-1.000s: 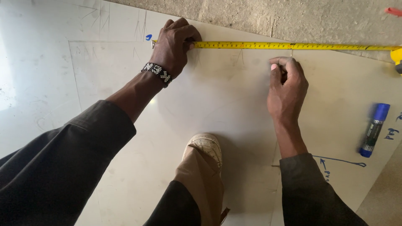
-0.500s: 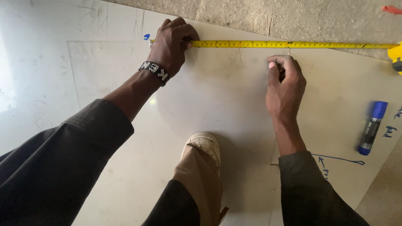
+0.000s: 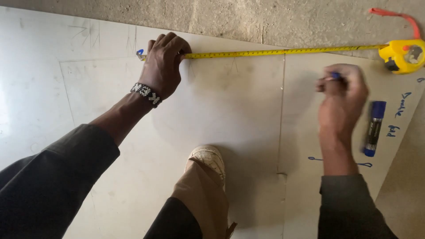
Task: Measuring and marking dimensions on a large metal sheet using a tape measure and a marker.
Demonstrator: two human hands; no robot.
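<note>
Nearest the camera, a beige shoe (image 3: pixel 208 161) is planted on the pale sheet (image 3: pixel 248 128), which is laid on the concrete floor (image 3: pixel 265 17). Further out, the right hand (image 3: pixel 343 99) is held just above the sheet, its fingers (image 3: pixel 330 84) pinched together on a small blue-tipped marking tool; a blue marker (image 3: pixel 373 128) is left lying just beside it. Further still, the left hand (image 3: pixel 164 66) is pressed down on the free end of the yellow tape measure (image 3: pixel 274 52), fingers curled together over the blade, which is stretched along the sheet's far edge to its yellow case (image 3: pixel 403 55). Should the left hand's pressure be eased, the blade could be pulled back or skewed, and any mark would be misplaced; the loose marker could also be knocked.
</note>
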